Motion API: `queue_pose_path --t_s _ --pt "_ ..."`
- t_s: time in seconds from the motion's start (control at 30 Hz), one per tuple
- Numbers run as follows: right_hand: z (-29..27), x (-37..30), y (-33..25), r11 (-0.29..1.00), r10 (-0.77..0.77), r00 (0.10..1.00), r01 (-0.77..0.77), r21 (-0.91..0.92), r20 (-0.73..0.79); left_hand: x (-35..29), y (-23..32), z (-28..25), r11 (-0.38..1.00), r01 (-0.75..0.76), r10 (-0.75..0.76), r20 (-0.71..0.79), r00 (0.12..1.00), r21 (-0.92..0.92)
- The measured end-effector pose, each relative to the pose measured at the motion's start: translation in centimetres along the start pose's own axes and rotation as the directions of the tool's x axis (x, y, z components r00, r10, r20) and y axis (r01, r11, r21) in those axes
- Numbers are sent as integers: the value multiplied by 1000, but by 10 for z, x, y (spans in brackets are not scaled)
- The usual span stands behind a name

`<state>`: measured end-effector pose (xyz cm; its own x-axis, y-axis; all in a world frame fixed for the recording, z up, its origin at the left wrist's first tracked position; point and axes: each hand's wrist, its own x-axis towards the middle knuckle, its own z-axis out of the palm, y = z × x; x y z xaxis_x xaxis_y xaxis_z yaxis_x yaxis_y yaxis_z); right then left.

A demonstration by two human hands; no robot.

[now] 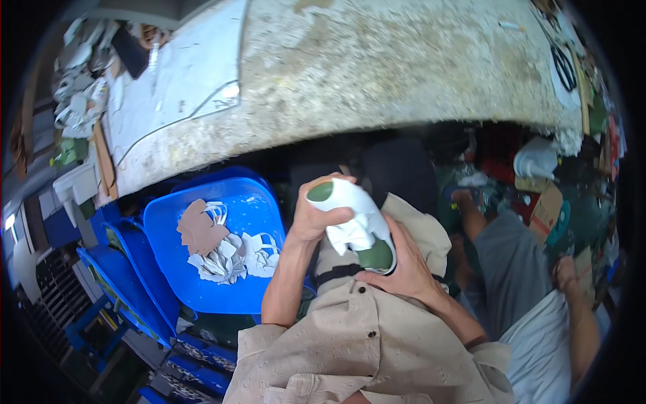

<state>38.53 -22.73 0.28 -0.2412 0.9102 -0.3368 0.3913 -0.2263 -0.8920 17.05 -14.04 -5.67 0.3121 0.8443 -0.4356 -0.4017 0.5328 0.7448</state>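
Note:
Above my lap I hold a white shoe upper (361, 204) fitted over a green shoe last (377, 256). Green surface shows at both ends, and a loose white flap bunches up in the middle. My left hand (311, 214) wraps round the upper-left end, its thumb lying across the white material. Around the lower-right end curls my right hand (412, 264), with the fingers along the outer side and the thumb underneath. The underside is hidden.
To the left, a blue plastic chair (259, 296) carries white and brown cut pieces (222, 259). A worn worktable (377, 74) spans the far side, with scissors (562, 69) at its right and clutter at its left. A seated person (515, 269) is close on the right.

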Motion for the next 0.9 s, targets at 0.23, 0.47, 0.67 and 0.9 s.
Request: queue_pose_path --t_s 0.23,0.47,0.67,0.9 --pt "-11 34 2 935 -341 912 305 -180 -229 5 54 37 886 -460 414 343 843 62" --pt "-21 32 -7 870 -471 851 406 -279 -233 -6 71 25 730 -659 498 520 694 181" --pt "-18 28 -4 870 -473 846 404 -283 -247 -21 60 32 782 -595 500 382 777 187" --pt "-19 24 -2 851 -493 838 408 -332 -234 -25 60 35 663 -693 581 390 715 283"
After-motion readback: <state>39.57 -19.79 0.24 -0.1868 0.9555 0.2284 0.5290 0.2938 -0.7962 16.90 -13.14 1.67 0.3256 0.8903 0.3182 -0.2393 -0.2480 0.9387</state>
